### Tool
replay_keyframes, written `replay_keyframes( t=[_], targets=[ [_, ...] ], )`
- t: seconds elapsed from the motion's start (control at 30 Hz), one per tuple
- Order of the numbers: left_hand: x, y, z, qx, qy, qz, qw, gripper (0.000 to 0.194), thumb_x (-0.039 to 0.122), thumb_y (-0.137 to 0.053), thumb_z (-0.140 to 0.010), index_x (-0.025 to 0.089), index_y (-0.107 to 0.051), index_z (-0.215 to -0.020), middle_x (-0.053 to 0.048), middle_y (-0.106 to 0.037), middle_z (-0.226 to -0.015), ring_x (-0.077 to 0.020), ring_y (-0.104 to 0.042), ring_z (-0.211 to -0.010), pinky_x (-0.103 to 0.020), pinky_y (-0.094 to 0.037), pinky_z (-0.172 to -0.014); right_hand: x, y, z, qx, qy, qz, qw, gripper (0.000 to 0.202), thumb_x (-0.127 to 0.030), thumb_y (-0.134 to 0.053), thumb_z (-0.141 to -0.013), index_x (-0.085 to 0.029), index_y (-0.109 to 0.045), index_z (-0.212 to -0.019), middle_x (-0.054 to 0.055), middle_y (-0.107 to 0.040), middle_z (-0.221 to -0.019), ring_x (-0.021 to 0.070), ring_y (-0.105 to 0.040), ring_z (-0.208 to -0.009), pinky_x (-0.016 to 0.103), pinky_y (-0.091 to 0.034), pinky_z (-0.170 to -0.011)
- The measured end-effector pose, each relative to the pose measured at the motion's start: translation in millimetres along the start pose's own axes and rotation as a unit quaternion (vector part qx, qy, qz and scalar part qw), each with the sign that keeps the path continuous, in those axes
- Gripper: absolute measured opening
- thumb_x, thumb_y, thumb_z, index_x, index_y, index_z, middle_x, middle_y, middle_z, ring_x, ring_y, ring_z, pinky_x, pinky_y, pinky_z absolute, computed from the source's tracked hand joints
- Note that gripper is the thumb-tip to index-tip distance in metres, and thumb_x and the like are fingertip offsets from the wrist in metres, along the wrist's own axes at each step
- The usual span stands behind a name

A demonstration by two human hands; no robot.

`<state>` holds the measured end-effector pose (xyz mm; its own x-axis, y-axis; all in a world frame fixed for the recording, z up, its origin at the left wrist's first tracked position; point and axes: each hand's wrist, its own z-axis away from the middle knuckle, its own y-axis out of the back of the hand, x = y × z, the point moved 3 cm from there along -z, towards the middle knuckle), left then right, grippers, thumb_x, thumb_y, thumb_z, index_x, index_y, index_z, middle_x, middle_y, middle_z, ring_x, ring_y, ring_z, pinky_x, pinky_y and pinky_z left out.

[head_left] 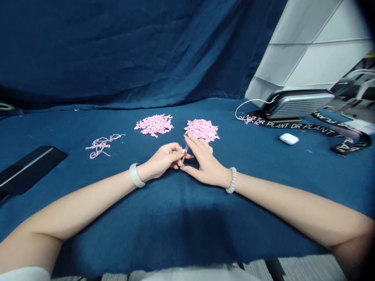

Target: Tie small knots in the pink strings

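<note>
The left hand [161,160] pinches a thin pink strand [186,148] between thumb and bent forefinger, while the thumb and forefinger of the right hand [206,162] stand spread apart at its ends, whether gripping it I cannot tell. Just beyond lie two heaps of small pink knotted pieces [155,125] on the dark blue cloth [175,218], with a loose pink thread tangle [100,147] to the left. Farther right sit a closed white rounded case [288,139], its contents hidden, and a silver ribbed box [301,104] beside a black white-lettered strap [293,126].

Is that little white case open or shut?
Shut. The white case looks like one smooth, rounded piece, with no lid standing up.
</note>
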<state>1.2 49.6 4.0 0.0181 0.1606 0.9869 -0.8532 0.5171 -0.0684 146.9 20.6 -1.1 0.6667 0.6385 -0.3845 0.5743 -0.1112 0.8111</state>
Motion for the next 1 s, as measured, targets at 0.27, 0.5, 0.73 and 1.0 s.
replay_keyframes(
  t=[0.27,0.5,0.73,1.0],
  targets=[
    [-4.2,-4.7,1.2,0.014,-0.019,-0.095,0.995,0.031,0.038,-0.059,-0.076,0.01,-0.045,-0.074,-0.004,-0.061,-0.075,-0.0019,-0.052,-0.053,-0.013,-0.044,-0.049,2.9,-2.9,-1.6,-0.037,-0.063,-0.003,0.997,0.079,-0.038,-0.054,-0.08,-0.023,-0.013,-0.145,0.011,-0.015,-0.15,0.0333,-0.015,-0.135,0.057,-0.022,-0.103],
    [-7.8,-5.7,0.9,0.02,-0.032,-0.135,0.99,0.032,0.041,-0.057,-0.076,0.011,-0.045,-0.073,0.0,-0.057,-0.061,-0.0049,-0.054,-0.051,-0.015,-0.044,-0.049,-2.2,-2.5,0.2,-0.026,0.012,-0.04,0.999,0.084,-0.029,-0.053,-0.081,-0.025,0.0,-0.145,0.008,0.005,-0.152,0.0291,0.0,-0.14,0.055,-0.013,-0.108],
    [-7.1,-8.5,4.4,-0.006,-0.046,-0.149,0.988,0.032,0.039,-0.058,-0.075,0.01,-0.046,-0.071,-0.001,-0.056,-0.06,-0.0059,-0.054,-0.052,-0.018,-0.046,-0.052,-2.6,-4.6,-1.9,-0.107,0.044,-0.11,0.987,0.09,-0.026,-0.053,-0.082,-0.029,0.014,-0.143,0.009,-0.011,-0.151,0.026,-0.01,-0.139,0.058,-0.008,-0.108],
    [-7.7,-10.5,7.1,-0.023,-0.087,-0.178,0.98,0.029,0.038,-0.056,-0.077,0.01,-0.049,-0.071,-0.003,-0.058,-0.068,-0.0054,-0.052,-0.057,-0.017,-0.044,-0.056,-1.3,-8.2,-3.1,-0.131,0.029,-0.131,0.982,0.092,-0.035,-0.059,-0.079,-0.026,0.004,-0.145,0.012,-0.03,-0.145,0.0258,-0.028,-0.134,0.06,-0.004,-0.107]
  ],
)
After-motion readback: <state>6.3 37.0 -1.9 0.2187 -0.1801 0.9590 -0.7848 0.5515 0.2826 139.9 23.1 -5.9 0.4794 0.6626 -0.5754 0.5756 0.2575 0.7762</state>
